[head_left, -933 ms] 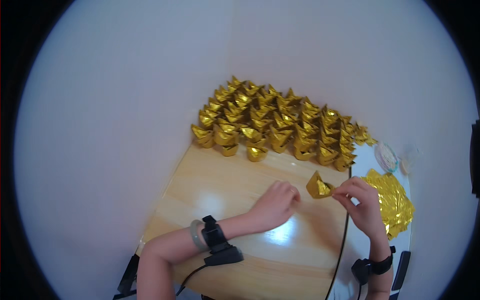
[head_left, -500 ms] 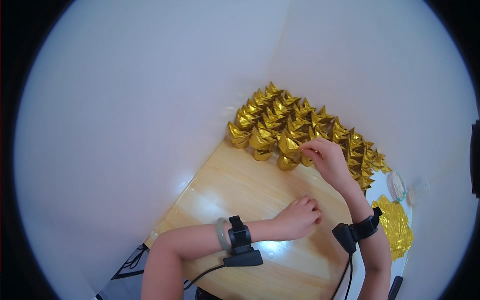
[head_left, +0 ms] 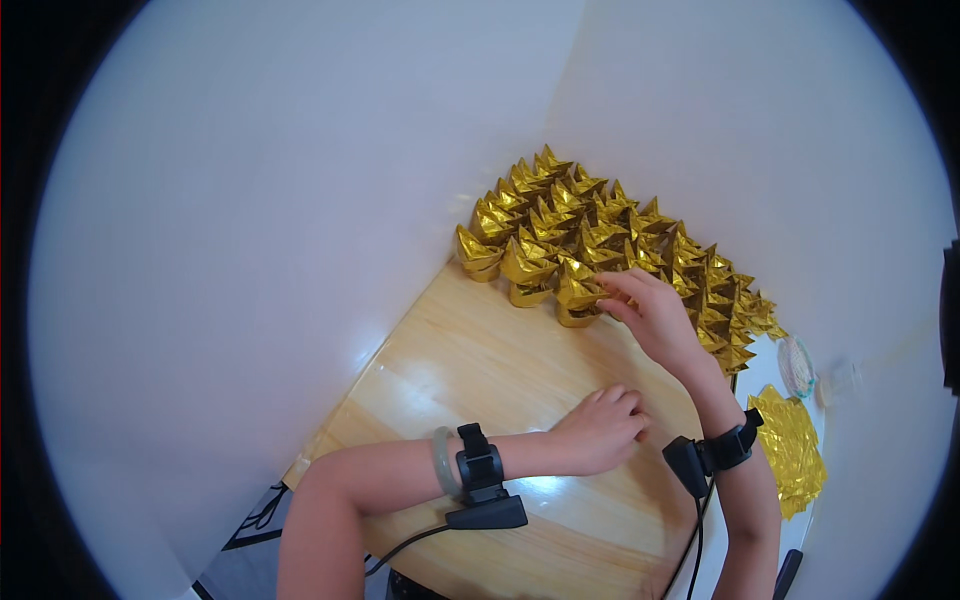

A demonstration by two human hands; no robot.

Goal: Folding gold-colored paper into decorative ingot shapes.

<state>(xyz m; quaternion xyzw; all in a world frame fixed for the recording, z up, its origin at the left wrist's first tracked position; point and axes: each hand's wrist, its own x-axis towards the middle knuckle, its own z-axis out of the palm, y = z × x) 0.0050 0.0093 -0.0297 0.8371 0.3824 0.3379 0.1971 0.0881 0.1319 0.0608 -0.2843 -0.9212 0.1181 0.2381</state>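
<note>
Folded gold foil paper ingots point(head_left: 602, 235) stand in packed, stacked rows at the far side of the wooden table. My right hand point(head_left: 650, 312) is at the front row, its thumb and fingertips parted beside a paper ingot point(head_left: 577, 280) that sits on top of another one. The fingertips are at that ingot's right edge and do not pinch it. Closer to me, my left hand point(head_left: 605, 430) hovers over or rests on the wood with its fingers curled in. Whatever those fingers may hold is hidden.
A stack of flat gold foil sheets point(head_left: 787, 450) lies on a white surface point(head_left: 715, 545) at the right. Beyond it stands a small woven-looking round container point(head_left: 797, 367). Pale walls point(head_left: 300, 200) close in the left and back. Wrist straps with cables point(head_left: 485, 490) are on both forearms.
My right thumb and fingers have spread from a pinch at the ingot's edge. That ingot now sits lower and straighter on the one beneath. My left hand has hardly moved.
</note>
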